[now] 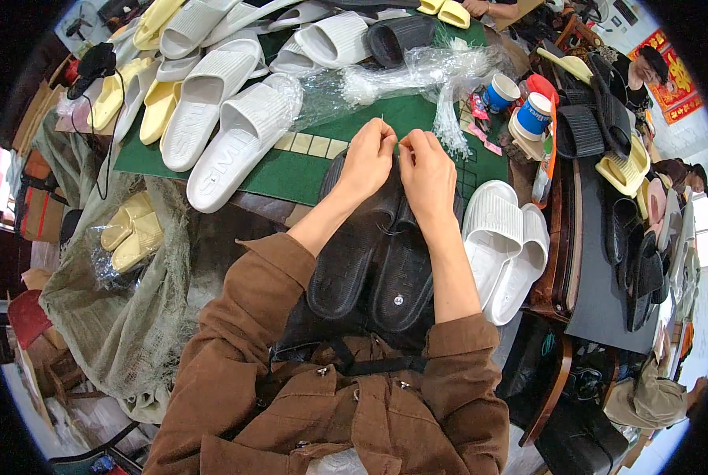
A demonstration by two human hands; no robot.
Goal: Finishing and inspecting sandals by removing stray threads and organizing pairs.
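fingers: the left hand (pixel 367 161) and right hand (pixel 427 170) meet at their tips over the far end of the black slippers (pixel 373 261); each hand's thumb and forefinger are pinched together on something very thin between them; what it is cannot be told, perhaps a fine plastic tie
black slippers: a pair lying sole up, side by side, on the person's lap and the near edge of the desk (pixel 306 170); toes point away, heels toward the brown jacket (pixel 330 396)
forearms: bare from the rolled brown sleeves; they come up from the near edge and close in over the pair
right of the hands: a pair of white slippers (pixel 504 245) just beside the black pair, at the desk's near right edge
far of the hands: clear plastic bags (pixel 401 79) crumpled on the green mat; a bundle of thin clear ties (pixel 449 123) just beyond the right hand
far left: a row of white slippers (pixel 227 119) and pale yellow ones (pixel 160 99) spread over the mat
far right: two blue and white cups (pixel 520 103); more black slippers (pixel 579 131) stacked beside them
near left: yellow slippers in a bag (pixel 132 233) on grey netting, below the desk
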